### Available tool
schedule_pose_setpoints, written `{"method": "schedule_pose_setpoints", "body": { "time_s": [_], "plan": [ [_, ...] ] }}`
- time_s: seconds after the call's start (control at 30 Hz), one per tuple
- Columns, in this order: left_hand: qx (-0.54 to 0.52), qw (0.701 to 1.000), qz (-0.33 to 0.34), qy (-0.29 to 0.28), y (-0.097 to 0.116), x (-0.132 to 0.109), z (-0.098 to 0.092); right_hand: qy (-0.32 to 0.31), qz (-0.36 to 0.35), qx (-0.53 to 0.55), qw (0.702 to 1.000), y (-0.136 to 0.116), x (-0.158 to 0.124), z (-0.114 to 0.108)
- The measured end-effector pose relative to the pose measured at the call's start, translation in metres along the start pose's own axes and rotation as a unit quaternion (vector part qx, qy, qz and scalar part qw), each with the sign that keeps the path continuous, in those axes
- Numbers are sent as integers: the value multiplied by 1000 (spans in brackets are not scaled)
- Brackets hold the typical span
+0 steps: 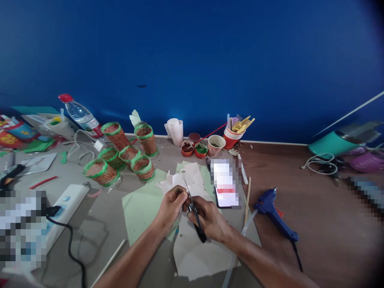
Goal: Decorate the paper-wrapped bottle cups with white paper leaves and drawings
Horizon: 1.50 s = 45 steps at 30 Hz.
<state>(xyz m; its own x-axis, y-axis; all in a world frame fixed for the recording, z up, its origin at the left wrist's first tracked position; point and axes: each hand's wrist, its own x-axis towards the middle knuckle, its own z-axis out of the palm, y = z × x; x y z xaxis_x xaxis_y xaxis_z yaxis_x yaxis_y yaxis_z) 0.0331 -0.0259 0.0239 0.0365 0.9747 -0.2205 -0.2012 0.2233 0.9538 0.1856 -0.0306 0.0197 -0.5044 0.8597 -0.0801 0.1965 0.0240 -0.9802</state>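
My right hand [207, 216] is closed around a pair of black-handled scissors [197, 218], whose thin blade points up and away from me. Close against it, my left hand [174, 204] has its fingers pinched together beside the blade; whatever is between them is too small or hidden to make out. Under both hands lie cut pieces of off-white paper [192, 256] on top of pale green sheets [136, 208]. Just right of my hands rests a lit phone [225, 184], its screen blurred out.
Several brown cups with green rims [102, 172] stand left of centre. Behind are paint pots [200, 150], a paper cup [216, 145] and a red cup of tools [232, 136]. A blue glue gun [276, 214] lies right, a power strip [66, 212] left, a bottle [82, 116] behind.
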Motion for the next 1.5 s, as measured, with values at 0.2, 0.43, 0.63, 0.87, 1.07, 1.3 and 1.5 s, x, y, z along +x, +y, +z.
{"method": "schedule_pose_setpoints", "body": {
  "time_s": [0.2, 0.43, 0.63, 0.87, 1.07, 1.3, 1.5],
  "plan": [
    [-2, 1000, -9, -4, 2, 0, 1, 6, 10, 23, 1000, -4, 1, 2],
    [5, 1000, -2, 1, 2, 0, 0, 7, 3, 15, 1000, -5, 2, 1],
    [10, 1000, 5, 1, 1, 0, -1, 7, -6, 1, 1000, -3, 1, 2],
    [42, 999, 15, 15, 1, 1, -4, 1, -3, -27, 1000, 1, 1, 2],
    [49, 999, 11, 20, 1, 1, -4, 5, 5, -48, 999, 1, 0, 2],
    [50, 998, 15, 28, 3, 1, -2, -6, 9, -60, 998, 2, -1, 1],
    [74, 996, 29, 42, 6, 2, -3, -1, 12, -56, 998, 0, 0, 2]
  ]
}}
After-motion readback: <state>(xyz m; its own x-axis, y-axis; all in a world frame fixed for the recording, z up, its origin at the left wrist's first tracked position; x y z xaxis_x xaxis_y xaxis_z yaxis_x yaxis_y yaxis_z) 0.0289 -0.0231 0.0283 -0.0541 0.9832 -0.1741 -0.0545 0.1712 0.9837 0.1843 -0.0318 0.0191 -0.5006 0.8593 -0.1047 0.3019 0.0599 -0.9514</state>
